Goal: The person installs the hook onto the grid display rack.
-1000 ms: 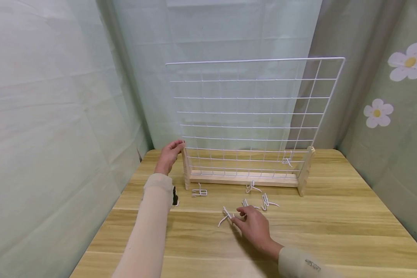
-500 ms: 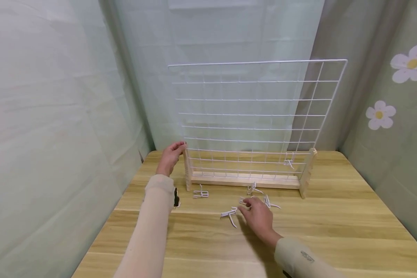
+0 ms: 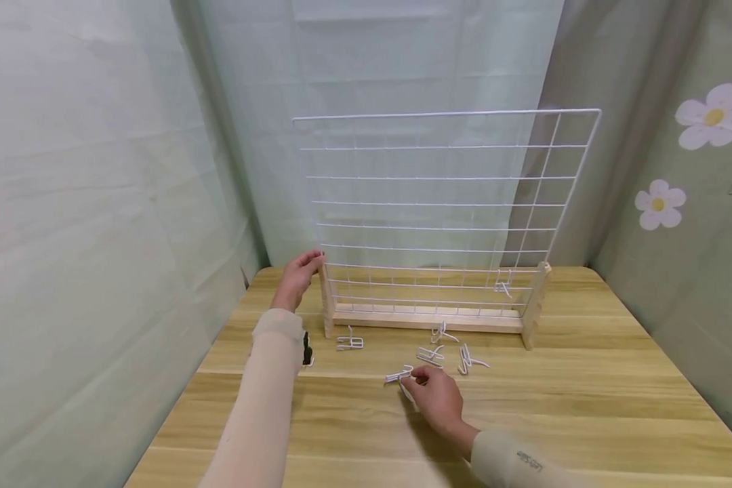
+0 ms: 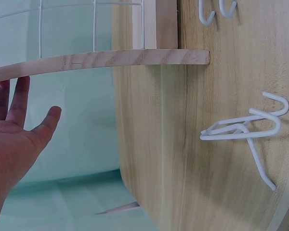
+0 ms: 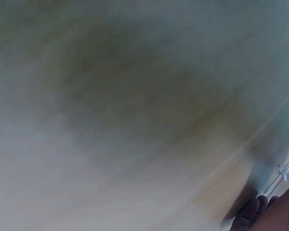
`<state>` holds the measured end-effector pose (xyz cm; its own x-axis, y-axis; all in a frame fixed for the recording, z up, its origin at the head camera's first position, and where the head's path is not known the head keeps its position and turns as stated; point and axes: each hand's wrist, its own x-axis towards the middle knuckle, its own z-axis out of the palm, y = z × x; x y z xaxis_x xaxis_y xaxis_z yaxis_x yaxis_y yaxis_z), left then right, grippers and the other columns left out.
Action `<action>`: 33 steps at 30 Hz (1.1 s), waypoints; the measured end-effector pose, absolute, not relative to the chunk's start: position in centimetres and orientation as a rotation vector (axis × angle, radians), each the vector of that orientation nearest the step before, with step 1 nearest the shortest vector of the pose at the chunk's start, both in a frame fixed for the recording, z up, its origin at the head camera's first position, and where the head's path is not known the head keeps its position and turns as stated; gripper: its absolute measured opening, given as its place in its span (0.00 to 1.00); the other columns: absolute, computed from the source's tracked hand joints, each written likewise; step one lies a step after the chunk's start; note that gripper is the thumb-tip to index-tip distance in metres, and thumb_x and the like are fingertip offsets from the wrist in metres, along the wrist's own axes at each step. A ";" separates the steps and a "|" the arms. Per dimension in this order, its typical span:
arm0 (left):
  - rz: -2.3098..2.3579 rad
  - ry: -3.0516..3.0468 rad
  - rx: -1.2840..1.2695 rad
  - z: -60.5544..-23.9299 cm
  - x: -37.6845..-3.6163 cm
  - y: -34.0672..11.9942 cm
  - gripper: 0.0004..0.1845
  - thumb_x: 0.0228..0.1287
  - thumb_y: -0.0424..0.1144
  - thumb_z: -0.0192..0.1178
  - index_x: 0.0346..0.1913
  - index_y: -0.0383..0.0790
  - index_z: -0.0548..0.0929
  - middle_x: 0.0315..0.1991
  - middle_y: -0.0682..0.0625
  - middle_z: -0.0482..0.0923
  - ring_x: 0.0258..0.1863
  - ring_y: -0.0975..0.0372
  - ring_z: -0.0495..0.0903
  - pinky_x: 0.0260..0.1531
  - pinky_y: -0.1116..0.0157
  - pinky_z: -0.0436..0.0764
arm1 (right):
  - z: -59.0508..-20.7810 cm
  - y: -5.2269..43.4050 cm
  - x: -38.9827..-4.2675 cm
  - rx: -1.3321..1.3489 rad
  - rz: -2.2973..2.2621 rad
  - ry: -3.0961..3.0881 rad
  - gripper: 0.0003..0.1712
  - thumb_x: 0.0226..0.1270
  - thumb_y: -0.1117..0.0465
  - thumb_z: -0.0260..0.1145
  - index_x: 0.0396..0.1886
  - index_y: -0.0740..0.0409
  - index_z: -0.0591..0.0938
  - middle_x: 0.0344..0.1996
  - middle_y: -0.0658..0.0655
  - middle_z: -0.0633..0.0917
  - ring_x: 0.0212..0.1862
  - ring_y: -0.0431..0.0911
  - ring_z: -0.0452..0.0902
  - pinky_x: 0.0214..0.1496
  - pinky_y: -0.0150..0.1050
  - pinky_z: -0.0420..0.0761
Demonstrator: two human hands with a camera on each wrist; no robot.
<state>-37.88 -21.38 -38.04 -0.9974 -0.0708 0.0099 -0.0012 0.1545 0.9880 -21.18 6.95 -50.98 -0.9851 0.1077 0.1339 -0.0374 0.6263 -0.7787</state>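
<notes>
Over on the far left, the left hand point(image 3: 295, 279) stands beside the wooden end post point(image 3: 326, 298) of the wire grid panel point(image 3: 439, 203), fingers straight and relaxed, tips touching or almost touching the post's top, gripping nothing; the left wrist view shows that open palm point(image 4: 12, 139) just short of the wood. Just this side of that wrist lies one white wire hook point(image 3: 350, 341) on the wooden table point(image 3: 585, 393), flat and on its own. Moving right, here's the action: the right hand point(image 3: 436, 398) is down on the table with its fingertips on a small white hook point(image 3: 399, 375) just ahead of the knuckles. Whether it has pinched the wire or is only touching it, I cannot tell; the right wrist view is a blur. Judging by the thin bent wire, this hook should be very light and stiff, with a smooth coating that could skate on the tabletop, so a pinch across the straight double shank looks safer than grabbing the curved tip. Beyond the fingers, three more hooks point(image 3: 430, 354) lie loose, well clear of each other. Farther right, one hook point(image 3: 503, 283) already hangs low on the grid near the right post point(image 3: 533, 308).
</notes>
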 end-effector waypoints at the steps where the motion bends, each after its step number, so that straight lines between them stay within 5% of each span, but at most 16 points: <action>1: -2.008 -2.344 0.074 -38.1 -37.9 -21.4 0.24 0.76 0.47 0.54 0.67 0.37 0.73 0.66 0.42 0.71 0.67 0.51 0.67 0.67 0.51 0.62 | -51.0 6.8 -21.2 -0.063 1.289 -2.684 0.12 0.57 0.51 0.74 0.36 0.53 0.89 0.28 0.45 0.84 0.32 0.40 0.79 0.30 0.40 0.74; 33: -2.028 -2.348 0.080 -38.1 -38.0 -21.7 0.24 0.75 0.48 0.55 0.67 0.40 0.74 0.65 0.44 0.72 0.66 0.52 0.68 0.67 0.49 0.61 | -52.3 5.9 -22.2 -0.140 1.130 -2.731 0.04 0.56 0.49 0.74 0.29 0.41 0.90 0.31 0.44 0.87 0.39 0.46 0.82 0.28 0.42 0.73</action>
<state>-38.03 -21.67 -38.09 -0.9979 -0.0638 -0.0051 -0.0144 0.1451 0.9893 -22.24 5.87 -52.30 -0.9789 0.1562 0.1318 0.0174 0.7064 -0.7076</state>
